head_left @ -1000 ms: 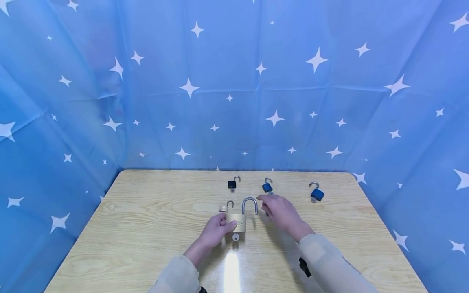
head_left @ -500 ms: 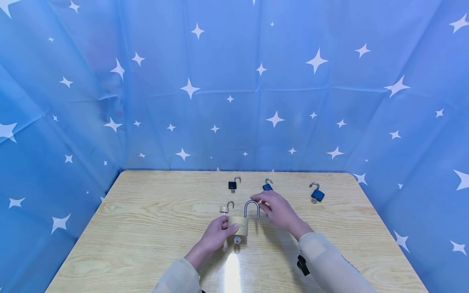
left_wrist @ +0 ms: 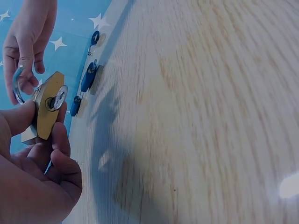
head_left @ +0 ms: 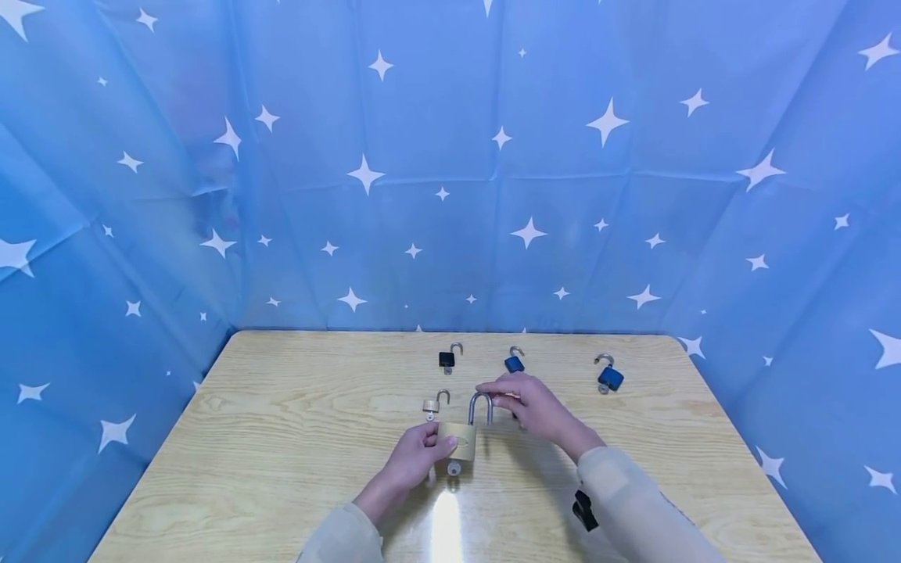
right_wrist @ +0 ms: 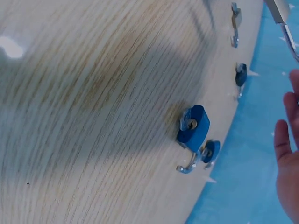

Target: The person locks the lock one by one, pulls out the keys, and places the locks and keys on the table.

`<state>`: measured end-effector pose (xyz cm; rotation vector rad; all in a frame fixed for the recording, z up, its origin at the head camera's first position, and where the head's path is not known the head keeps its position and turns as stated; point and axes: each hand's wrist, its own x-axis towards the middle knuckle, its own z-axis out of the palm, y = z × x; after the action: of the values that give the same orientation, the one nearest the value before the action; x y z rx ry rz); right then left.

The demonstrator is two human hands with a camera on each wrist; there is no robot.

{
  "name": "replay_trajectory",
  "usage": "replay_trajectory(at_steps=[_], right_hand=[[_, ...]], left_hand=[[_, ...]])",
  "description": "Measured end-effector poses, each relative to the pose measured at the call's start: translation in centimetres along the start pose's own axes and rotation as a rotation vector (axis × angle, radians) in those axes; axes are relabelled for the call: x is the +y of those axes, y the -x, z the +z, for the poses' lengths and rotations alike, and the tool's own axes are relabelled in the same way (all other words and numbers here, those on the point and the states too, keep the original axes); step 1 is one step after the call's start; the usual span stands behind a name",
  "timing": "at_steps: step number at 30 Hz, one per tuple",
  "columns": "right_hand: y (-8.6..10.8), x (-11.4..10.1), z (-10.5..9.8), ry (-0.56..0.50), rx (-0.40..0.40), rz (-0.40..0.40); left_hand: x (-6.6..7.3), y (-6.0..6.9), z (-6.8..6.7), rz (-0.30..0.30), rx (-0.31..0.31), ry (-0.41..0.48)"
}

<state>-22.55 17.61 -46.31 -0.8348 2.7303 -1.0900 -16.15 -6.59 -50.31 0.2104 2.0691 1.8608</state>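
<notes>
In the head view a large brass padlock (head_left: 461,452) is held off the table by my left hand (head_left: 411,457), thumb on its front. A key (head_left: 454,468) sticks out of its bottom, seen closer as a round-headed key (left_wrist: 60,97) in the left wrist view. The raised steel shackle (head_left: 471,410) stands out of the body, and my right hand (head_left: 531,405) pinches it near the top, index finger over the curve. The left wrist view has the shackle between the right hand's fingers. Only part of the right hand (right_wrist: 290,177) appears in the right wrist view.
On the wooden table (head_left: 296,438) lie smaller unlocked padlocks with keys: a small brass padlock (head_left: 431,406), a black padlock (head_left: 446,359), a blue padlock (head_left: 514,364) and another blue padlock (head_left: 611,378) at right. A larger blue padlock (right_wrist: 196,133) shows below the right hand.
The right hand has moved left and onto the shackle, whose free leg now stands nearer its other leg. The left hand keeps its hold on the brass padlock, slightly lower in view.
</notes>
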Motion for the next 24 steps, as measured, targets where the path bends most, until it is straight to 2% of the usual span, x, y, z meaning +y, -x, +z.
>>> replay_trajectory(at_steps=[4,9,19,24], right_hand=[[-0.3,-0.2,0.2,-0.067,0.031,-0.023],[-0.8,-0.7,0.9,-0.090,0.053,-0.026],[-1.6,-1.8,2.0,-0.125,0.122,0.078],[-1.8,-2.3,2.3,-0.093,0.154,0.113]], left_hand=[[0.2,-0.1,0.2,-0.017,0.006,-0.007],[0.1,-0.2,0.7,-0.038,0.006,0.020],[0.0,-0.5,1.3,-0.036,0.030,0.025],[0.0,-0.5,1.4,-0.024,0.027,0.017]])
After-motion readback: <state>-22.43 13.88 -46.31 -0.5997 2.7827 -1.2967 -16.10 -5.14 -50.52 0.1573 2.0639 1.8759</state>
